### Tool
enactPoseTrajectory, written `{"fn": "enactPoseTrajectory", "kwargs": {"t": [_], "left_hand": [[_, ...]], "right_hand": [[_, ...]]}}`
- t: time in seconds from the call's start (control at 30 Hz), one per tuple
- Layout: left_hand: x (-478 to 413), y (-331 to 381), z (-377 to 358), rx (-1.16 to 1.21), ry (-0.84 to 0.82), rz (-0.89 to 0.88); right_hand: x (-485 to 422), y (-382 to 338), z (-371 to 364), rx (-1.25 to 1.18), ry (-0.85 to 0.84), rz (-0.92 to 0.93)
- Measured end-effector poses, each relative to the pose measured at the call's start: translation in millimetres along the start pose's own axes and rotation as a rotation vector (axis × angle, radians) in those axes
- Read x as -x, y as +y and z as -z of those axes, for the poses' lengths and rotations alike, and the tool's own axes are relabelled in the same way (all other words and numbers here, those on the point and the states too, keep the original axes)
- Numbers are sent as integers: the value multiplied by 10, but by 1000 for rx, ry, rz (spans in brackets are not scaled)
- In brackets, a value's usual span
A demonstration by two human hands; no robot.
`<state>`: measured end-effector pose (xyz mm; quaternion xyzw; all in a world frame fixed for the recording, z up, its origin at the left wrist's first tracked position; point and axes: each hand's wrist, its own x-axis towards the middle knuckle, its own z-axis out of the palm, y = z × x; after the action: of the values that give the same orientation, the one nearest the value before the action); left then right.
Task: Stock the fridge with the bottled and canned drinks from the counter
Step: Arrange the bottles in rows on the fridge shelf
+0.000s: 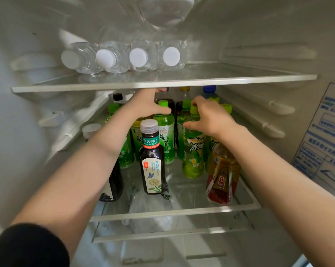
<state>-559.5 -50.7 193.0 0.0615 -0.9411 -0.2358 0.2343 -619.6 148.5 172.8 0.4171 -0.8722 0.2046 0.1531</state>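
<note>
Both arms reach into the open fridge over its middle glass shelf (pixel 182 210). My left hand (pixel 143 105) curls round the neck of a green tea bottle (pixel 165 139) with a green cap. My right hand (pixel 211 116) grips the top of a yellow-green iced tea bottle (pixel 193 155). A dark jasmine tea bottle (pixel 152 162) stands in front between my arms. An amber bottle with a red label (pixel 222 178) stands at the front right. Several more green and dark bottles fill the back of the shelf.
On the upper glass shelf (pixel 162 81), several clear water bottles (pixel 122 56) lie on their sides, white caps facing out. A blue-printed label (pixel 324 135) covers the right wall. A white bag (pixel 149 211) lies below the middle shelf.
</note>
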Motion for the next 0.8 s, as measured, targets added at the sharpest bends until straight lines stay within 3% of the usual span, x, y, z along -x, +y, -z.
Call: {"fn": "enactPoseTrajectory", "kwargs": {"t": [0.07, 0.13, 0.27, 0.37, 0.5, 0.6, 0.73, 0.8], "left_hand": [[247, 107, 2, 270, 228, 1], [541, 186, -68, 484, 354, -40], [1158, 150, -475, 453, 652, -125], [1505, 58, -867, 572, 820, 34], [1726, 4, -1184, 589, 647, 243], [1771, -42, -1300, 534, 515, 251], [1727, -96, -1302, 459, 477, 267], [1703, -118, -1294, 448, 460, 280]], "right_hand": [[4, -6, -7, 15, 6, -3], [5, -19, -5, 34, 11, -7], [10, -58, -2, 73, 40, -25], [13, -104, -20, 108, 54, -40], [12, -131, -16, 123, 54, -51], [21, -115, 0, 107, 50, -49], [90, -96, 31, 71, 48, -71], [222, -51, 48, 52, 145, -47]]}}
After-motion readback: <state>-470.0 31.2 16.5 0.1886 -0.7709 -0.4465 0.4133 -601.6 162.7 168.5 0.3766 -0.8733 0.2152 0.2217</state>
